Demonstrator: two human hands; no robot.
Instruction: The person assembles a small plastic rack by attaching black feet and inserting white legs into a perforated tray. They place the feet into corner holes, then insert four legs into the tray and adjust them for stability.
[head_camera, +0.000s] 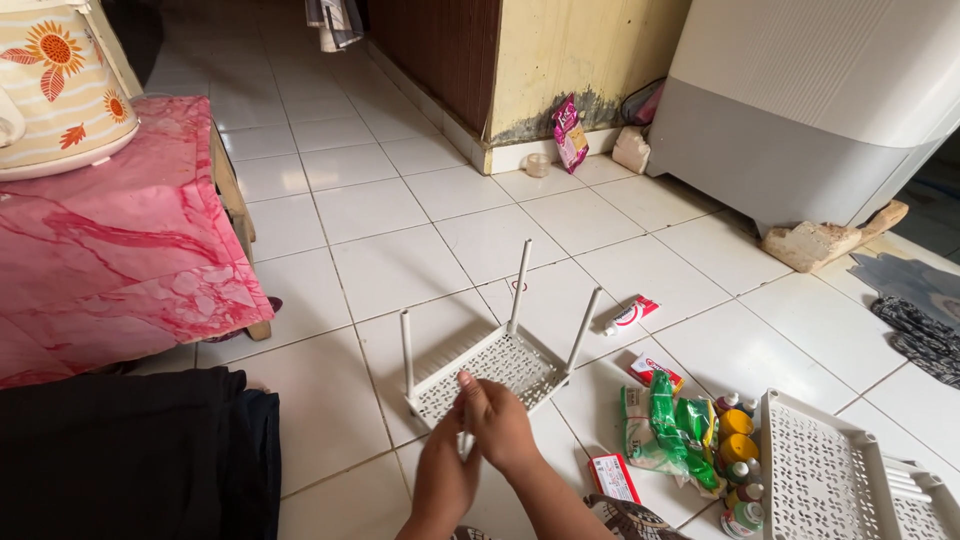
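Observation:
A white perforated plastic shelf tray (492, 368) lies on the tiled floor with three thin white poles standing up from its corners. My left hand (445, 470) and my right hand (500, 420) meet at the tray's near corner. Both hands close around a fourth white pole (463, 437) there, which is mostly hidden by my fingers.
More white shelf trays (840, 470) lie at the right, next to green packets (672, 425), small bottles (738, 455) and a toothpaste tube (630, 314). A pink-clothed table (120, 250) with a flowered appliance stands left. A white machine (810, 110) on a brick sits at back right.

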